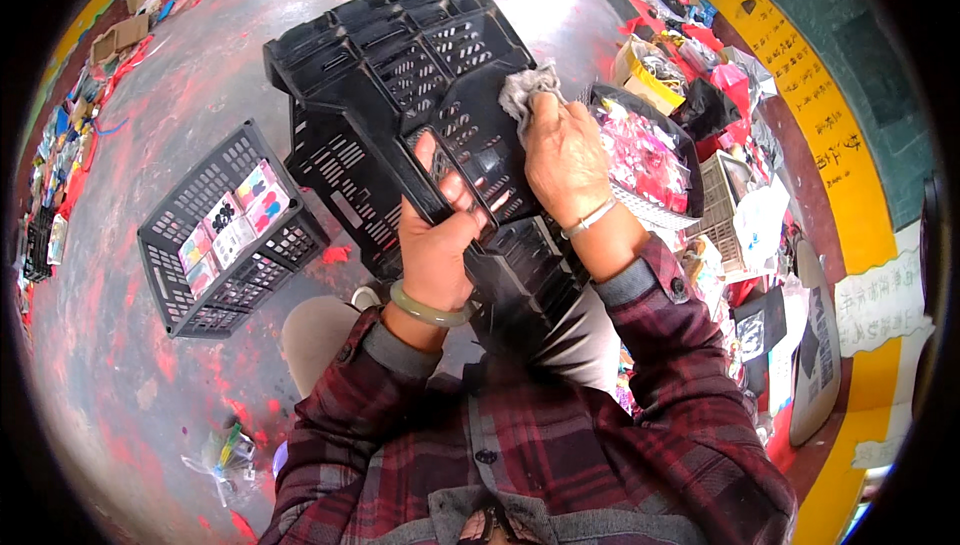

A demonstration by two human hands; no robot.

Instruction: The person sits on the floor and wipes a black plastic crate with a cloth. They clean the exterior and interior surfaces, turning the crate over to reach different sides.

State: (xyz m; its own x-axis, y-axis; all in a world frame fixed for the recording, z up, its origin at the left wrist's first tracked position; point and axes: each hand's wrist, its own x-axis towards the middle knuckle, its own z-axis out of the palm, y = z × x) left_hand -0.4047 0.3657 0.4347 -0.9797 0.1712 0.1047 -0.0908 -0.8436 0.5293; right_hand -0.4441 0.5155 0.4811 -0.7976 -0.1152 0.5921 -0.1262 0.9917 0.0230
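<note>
A black plastic crate (370,95) with slotted walls is held up in front of me, tilted over my lap. My left hand (440,235) grips it by the handle opening, with fingers passed through the slot. In my right hand (565,155) is a crumpled grey cloth (530,90), pinched in the fingers and pressed against the crate's right side. Part of the crate's lower end is hidden behind my left hand and forearms.
On the floor to the left stands another black crate (215,290) holding colourful printed boxes. A plastic bag (222,460) lies at the lower left. Along the right wall are a basket of red and pink packets (645,150), a pale crate (722,210) and heaped goods.
</note>
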